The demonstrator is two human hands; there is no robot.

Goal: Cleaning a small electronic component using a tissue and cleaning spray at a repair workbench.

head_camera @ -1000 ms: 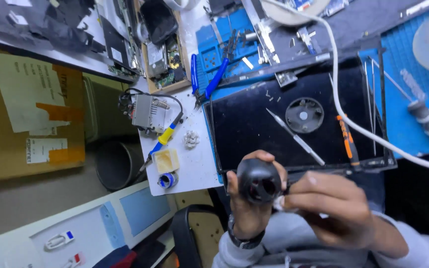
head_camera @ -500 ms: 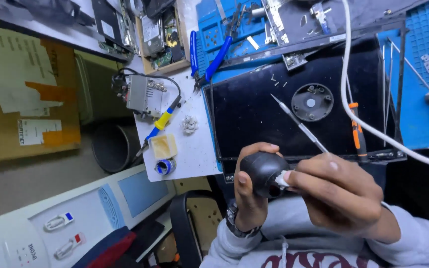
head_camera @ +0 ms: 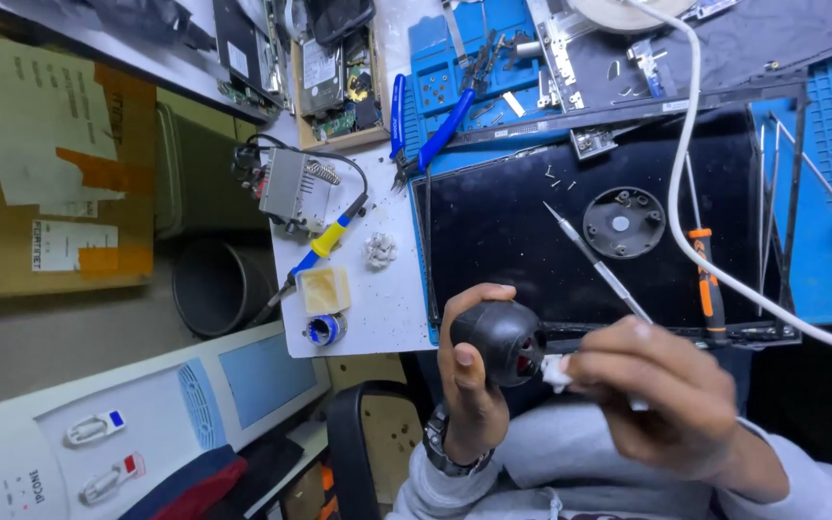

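Held in the left hand (head_camera: 469,371): a black rounded housing (head_camera: 501,339), smooth and matte, egg-like in shape, with an open end facing the other hand and small reddish parts showing inside. Left fingers curled around its near side, thumb (head_camera: 479,294) hooked over the top. Pressed against the open end, a small white wad (head_camera: 557,372), soft and crumpled, pinched between the bunched fingertips of the right hand (head_camera: 662,395). On the left wrist, a dark watch (head_camera: 445,453).

Just beyond the fingers, a flat glossy black panel (head_camera: 522,231) with tiny pale screws scattered on it. On that panel, a round dark grey plastic disc (head_camera: 624,222) with a ribbed inner ring. Between disc and right fingertips, slim metal tweezers (head_camera: 597,262). Beside them, an orange-handled screwdriver (head_camera: 708,279), and a thick white cable (head_camera: 686,183) curving across. Farther left of the left hand, a yellowed square sponge (head_camera: 325,289) and a soldering iron with blue and yellow grip (head_camera: 325,248) on a white speckled surface (head_camera: 377,308).
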